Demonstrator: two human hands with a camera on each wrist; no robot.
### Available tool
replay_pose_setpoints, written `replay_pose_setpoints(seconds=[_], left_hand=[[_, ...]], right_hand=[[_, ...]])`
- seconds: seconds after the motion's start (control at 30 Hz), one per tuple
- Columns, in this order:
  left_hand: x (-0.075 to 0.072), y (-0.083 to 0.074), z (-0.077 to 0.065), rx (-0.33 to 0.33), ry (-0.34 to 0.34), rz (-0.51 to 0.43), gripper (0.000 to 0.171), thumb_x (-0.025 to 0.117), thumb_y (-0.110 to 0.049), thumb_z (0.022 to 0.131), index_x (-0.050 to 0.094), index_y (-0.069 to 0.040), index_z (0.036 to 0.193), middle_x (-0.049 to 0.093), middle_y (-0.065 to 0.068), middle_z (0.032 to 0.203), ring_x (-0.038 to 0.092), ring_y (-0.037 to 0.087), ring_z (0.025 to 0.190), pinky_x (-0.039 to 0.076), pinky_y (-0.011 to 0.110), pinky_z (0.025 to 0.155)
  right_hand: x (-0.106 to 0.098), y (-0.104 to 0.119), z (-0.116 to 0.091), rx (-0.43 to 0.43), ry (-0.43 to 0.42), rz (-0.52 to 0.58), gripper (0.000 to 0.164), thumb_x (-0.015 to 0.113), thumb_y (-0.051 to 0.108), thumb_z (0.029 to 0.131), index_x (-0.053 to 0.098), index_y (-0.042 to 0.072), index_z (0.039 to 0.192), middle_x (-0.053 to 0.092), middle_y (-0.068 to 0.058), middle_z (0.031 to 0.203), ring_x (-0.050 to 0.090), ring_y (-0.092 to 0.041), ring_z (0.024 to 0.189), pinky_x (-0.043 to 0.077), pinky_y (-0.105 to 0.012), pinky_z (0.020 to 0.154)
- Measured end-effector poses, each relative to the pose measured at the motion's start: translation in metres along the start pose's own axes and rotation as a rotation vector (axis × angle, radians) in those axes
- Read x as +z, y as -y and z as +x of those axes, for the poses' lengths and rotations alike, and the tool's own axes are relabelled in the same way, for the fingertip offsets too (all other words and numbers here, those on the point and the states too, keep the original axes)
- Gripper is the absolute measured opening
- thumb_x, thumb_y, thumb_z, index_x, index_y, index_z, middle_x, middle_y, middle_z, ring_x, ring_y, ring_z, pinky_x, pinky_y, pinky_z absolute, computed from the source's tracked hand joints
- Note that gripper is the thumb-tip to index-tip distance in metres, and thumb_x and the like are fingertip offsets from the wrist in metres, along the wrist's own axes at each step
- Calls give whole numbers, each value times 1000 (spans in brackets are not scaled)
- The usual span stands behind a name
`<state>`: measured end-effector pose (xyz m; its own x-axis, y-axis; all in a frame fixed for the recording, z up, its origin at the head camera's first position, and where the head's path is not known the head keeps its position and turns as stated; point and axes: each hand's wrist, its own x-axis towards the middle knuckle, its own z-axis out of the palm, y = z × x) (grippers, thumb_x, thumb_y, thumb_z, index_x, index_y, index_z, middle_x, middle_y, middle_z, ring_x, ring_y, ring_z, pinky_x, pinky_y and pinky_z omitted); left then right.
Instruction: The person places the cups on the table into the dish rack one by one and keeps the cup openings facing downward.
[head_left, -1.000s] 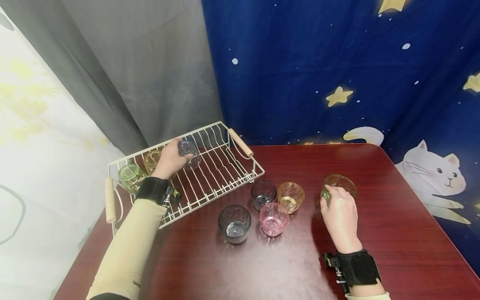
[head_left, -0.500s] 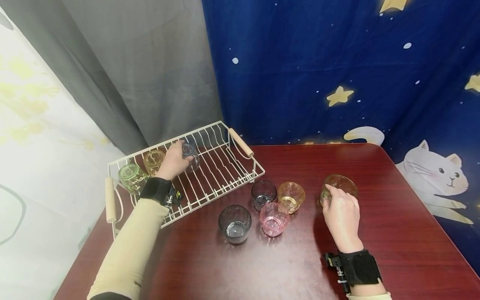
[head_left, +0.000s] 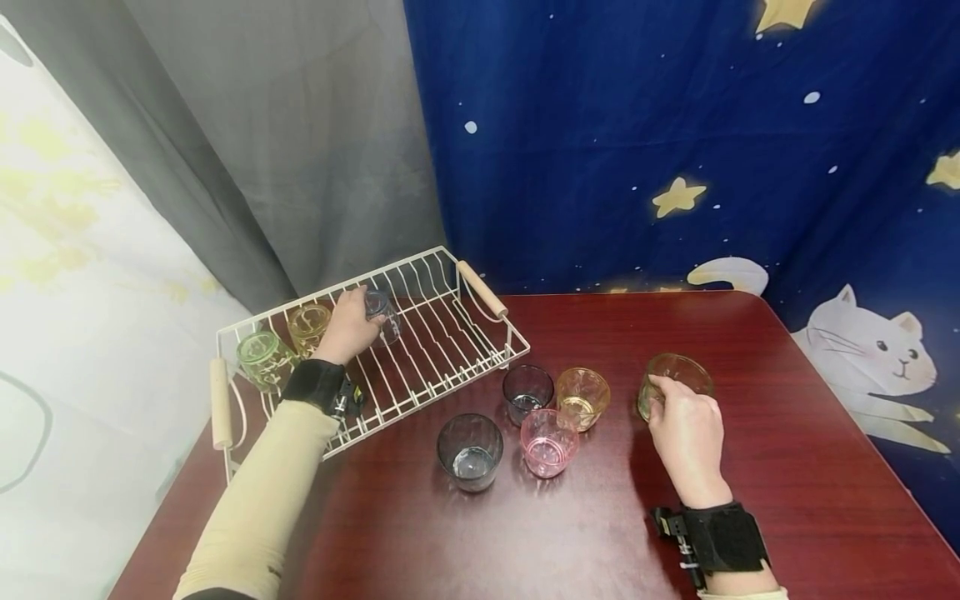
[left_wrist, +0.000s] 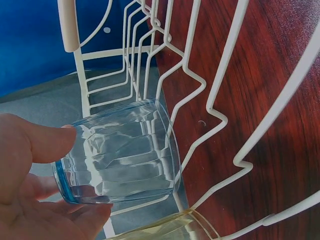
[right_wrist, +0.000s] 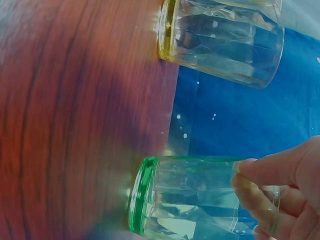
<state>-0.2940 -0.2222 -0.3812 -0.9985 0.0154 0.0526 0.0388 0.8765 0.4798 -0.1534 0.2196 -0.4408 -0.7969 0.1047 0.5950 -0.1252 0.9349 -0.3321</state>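
Note:
My left hand (head_left: pixel 350 327) is over the white wire rack and holds a bluish glass (head_left: pixel 384 317) that stands upside down on the wires. In the left wrist view, thumb and fingers are around the blue base of that glass (left_wrist: pixel 120 155). At the right of the table, my right hand (head_left: pixel 686 429) pinches the rim of a green glass (head_left: pixel 652 398) standing upright. The right wrist view shows the thumb and fingers at that rim, the green base (right_wrist: pixel 142 195) down on the tabletop.
The rack (head_left: pixel 431 385) also holds an upside-down green glass (head_left: pixel 262 358) and a yellow glass (head_left: pixel 307 325). Between the hands stand a dark glass (head_left: pixel 527 392), a yellow glass (head_left: pixel 583 398), a pink glass (head_left: pixel 550 442) and a grey glass (head_left: pixel 470 450). Curtains hang behind the table.
The bluish glass has moved slightly right and down in the rack with my left hand. My right hand has shifted a little right; its green glass stays in place.

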Motion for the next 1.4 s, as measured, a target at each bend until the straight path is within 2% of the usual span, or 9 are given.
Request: replay_pose_setpoints(seconds=[0.2,0.43,0.6,0.83,1.07,1.17,1.2,1.3,1.4], left_hand=[[-3,-1,-2,17,-8,20,70,58,-15,93,24,11,147,30,35,148,34,48,138,28,54,119],[-12,-15,-8,63,-48,25,64,58,-20,94,31,6,147,33,29,149,37,44,138,33,53,116],[-25,-29,-19,99,-29,-23,61,56,-23,95,35,4,146,32,29,150,33,43,140,30,54,118],[-39,-47,-35,162,0,-100,56,56,-30,96,44,-3,143,36,22,152,34,39,141,29,52,118],[-40,-60,-53,265,7,-71,54,57,-29,96,46,1,140,41,22,149,38,38,140,31,52,118],[-36,-65,-64,301,30,-66,56,58,-28,95,46,2,141,42,22,148,40,38,138,32,52,117],[-35,-66,-68,312,39,-64,56,58,-28,95,45,2,141,42,23,148,40,39,138,32,53,117],[-30,-69,-80,328,72,-65,58,59,-29,95,45,2,142,41,22,149,40,39,138,31,53,117],[-22,-69,-92,340,78,-75,58,60,-29,94,45,0,142,41,20,150,40,38,139,32,53,117]], right_hand=[[-7,3,2,-19,-17,47,29,71,-6,75,70,-2,104,72,-20,87,63,-41,66,47,-56,72],[-12,5,3,29,-15,129,31,71,-6,77,70,-1,108,73,-18,84,66,-35,67,49,-52,61],[-20,11,5,66,-36,175,32,71,-5,79,70,0,110,73,-19,89,65,-38,72,48,-53,65],[-35,23,11,97,-92,228,33,70,-5,79,69,-1,112,72,-23,92,63,-43,80,44,-55,75],[-47,36,12,96,-157,255,33,70,-4,81,69,0,113,72,-23,92,61,-41,74,42,-53,76],[-49,40,10,110,-174,269,33,71,-3,80,70,2,113,72,-22,93,61,-39,75,41,-47,72],[-50,42,10,112,-180,275,34,72,-3,80,70,2,113,73,-21,93,62,-37,76,40,-43,70],[-49,45,6,117,-199,300,34,73,-3,79,71,4,112,74,-18,90,62,-2,76,38,-30,65],[-49,46,3,128,-206,332,34,74,-3,78,72,5,111,74,-17,86,45,27,77,35,-19,60]])
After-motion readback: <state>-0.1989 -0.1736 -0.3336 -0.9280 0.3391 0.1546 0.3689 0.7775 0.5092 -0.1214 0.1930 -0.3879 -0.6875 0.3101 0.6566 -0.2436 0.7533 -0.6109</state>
